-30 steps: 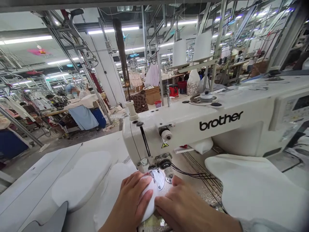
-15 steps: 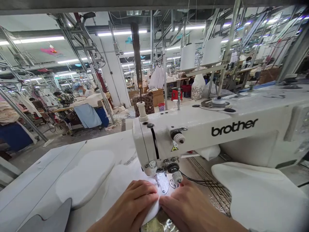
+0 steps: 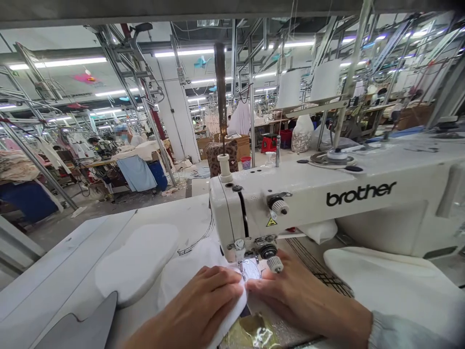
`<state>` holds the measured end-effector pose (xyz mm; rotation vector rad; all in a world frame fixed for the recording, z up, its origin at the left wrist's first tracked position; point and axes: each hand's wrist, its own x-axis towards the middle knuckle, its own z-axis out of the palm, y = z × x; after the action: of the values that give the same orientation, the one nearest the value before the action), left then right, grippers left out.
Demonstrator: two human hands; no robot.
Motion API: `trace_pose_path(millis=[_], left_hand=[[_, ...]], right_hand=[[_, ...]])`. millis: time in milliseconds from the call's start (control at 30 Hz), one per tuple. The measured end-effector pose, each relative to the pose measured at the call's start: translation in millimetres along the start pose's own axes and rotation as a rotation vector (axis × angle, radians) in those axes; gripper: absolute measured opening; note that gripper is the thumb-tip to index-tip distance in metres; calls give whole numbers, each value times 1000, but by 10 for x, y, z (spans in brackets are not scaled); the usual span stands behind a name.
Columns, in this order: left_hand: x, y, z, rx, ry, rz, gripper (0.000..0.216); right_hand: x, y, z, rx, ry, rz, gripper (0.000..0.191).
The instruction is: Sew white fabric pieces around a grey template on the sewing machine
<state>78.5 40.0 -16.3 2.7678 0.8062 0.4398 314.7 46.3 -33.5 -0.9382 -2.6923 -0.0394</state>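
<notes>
A white fabric piece (image 3: 189,269) lies at the needle of a Brother sewing machine (image 3: 250,213). My left hand (image 3: 209,298) presses on it with closed fingers, just left of the presser foot (image 3: 242,270). On the other side, my right hand (image 3: 290,293) has its thumb at the fabric's edge and its fingers curled close to the lit needle plate (image 3: 252,269). The machine head hides part of those fingers. Both hands are low and close together around the stitching spot.
Stacked white padded shapes (image 3: 138,261) and a grey template (image 3: 82,325) lie on the left of the table (image 3: 65,261). More white fabric (image 3: 388,281) rests at right under the machine arm. Thread cones (image 3: 325,80) stand above. Behind, a person (image 3: 125,135) sits among other workstations.
The view has shifted, so the machine appears farther right. My right hand has moved slightly away from my left, and its sleeve cuff now shows. The fabric edge between them is more visible.
</notes>
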Motion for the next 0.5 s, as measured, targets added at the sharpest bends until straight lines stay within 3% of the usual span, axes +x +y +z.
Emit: trace_pose_path(millis=[267,500], left_hand=[[-81,-74,328,-9,191,-10,28],[-41,-15,348,139,225,-60,31]], right_hand=[[7,10,-70,-14,-28,-28,35],[-17,48,-6,-21,30,-46,31]])
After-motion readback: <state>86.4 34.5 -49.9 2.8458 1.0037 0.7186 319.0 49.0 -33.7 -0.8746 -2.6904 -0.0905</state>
